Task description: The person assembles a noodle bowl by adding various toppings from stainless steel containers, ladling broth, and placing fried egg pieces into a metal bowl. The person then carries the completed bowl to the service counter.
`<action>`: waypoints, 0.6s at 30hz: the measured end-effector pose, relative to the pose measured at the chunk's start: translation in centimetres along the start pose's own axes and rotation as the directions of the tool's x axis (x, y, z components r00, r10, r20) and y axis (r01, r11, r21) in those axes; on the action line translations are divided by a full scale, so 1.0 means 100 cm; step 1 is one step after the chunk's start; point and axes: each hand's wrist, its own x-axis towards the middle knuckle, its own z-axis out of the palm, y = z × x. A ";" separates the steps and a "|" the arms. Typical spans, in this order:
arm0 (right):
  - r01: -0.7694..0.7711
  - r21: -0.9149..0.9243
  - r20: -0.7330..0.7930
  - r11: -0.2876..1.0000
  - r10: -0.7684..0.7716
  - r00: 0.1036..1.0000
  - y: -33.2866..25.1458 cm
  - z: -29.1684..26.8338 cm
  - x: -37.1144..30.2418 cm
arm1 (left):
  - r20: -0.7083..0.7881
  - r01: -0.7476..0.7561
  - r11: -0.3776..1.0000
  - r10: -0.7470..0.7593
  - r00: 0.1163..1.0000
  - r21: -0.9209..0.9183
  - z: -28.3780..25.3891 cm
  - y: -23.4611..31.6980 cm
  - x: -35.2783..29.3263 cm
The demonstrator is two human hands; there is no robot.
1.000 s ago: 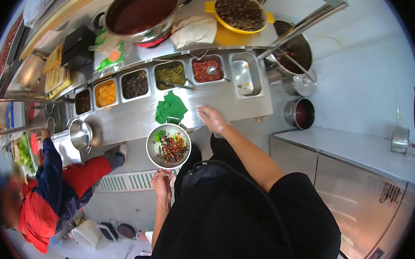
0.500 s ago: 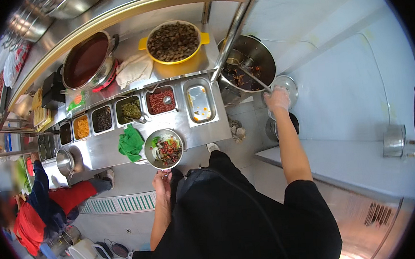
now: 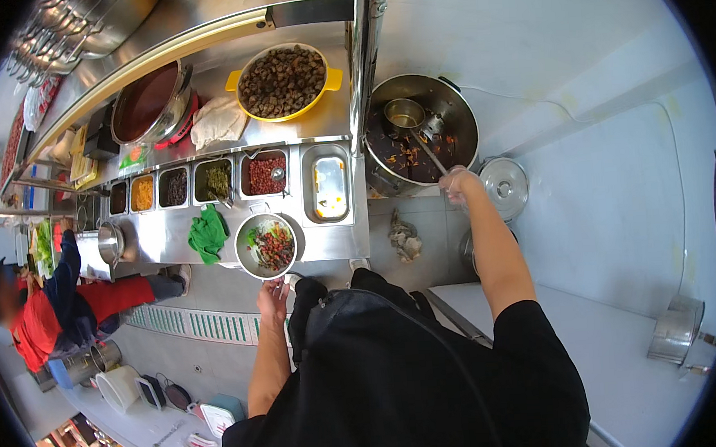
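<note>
With my left hand (image 3: 272, 297) I grip the near edge of a round metal bowl (image 3: 251, 263), holding it level by the counter's front edge. Chopped greens, red bits and darker bits lie in the bowl (image 3: 271, 245). My right hand (image 3: 459, 186), in a clear plastic glove, is closed on the handle of a long metal ladle (image 3: 430, 152). The ladle's cup is inside a tall steel stockpot (image 3: 383, 178) on the right, at the dark liquid with orange-brown bits. Whether the cup is full I cannot tell.
Left of the pot, the steel counter (image 3: 162, 244) bears several topping pans, a nearly bare pan (image 3: 331, 213) and a green cloth (image 3: 208, 234). A yellow-handled pot (image 3: 281, 82) stands on the shelf. A glass lid (image 3: 505, 188) lies right of the stockpot. A co-worker (image 3: 44, 316) stands far left.
My view has shifted, bringing more of the stockpot into sight. My right hand has come closer to the pot's near rim with the ladle. The left hand still holds the bowl.
</note>
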 end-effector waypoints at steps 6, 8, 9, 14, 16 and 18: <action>-0.150 0.653 0.307 0.742 -0.078 0.948 -0.023 -0.010 -0.014 | 0.011 0.020 1.000 -0.020 1.000 -0.003 0.019 0.011 -0.019; -0.059 0.588 0.150 0.807 -0.037 0.988 -0.028 -0.010 -0.027 | 0.080 0.017 1.000 -0.018 0.997 0.009 0.022 0.011 -0.021; -0.018 0.545 0.069 0.838 -0.024 0.997 -0.031 -0.010 -0.036 | 0.112 0.005 1.000 -0.005 0.994 0.000 0.019 0.010 -0.018; 0.093 0.282 0.046 0.955 -0.110 0.993 -0.004 -0.052 -0.076 | 0.131 0.030 0.998 -0.023 0.991 -0.050 0.014 -0.006 -0.011; 0.153 0.127 0.096 0.980 -0.166 0.981 0.012 -0.066 -0.087 | 0.110 0.003 0.999 0.002 0.994 -0.042 0.027 -0.006 -0.025; 0.131 0.032 0.148 0.991 -0.134 0.980 0.022 -0.063 -0.084 | 0.040 0.012 0.998 -0.009 0.999 -0.067 0.019 -0.015 -0.027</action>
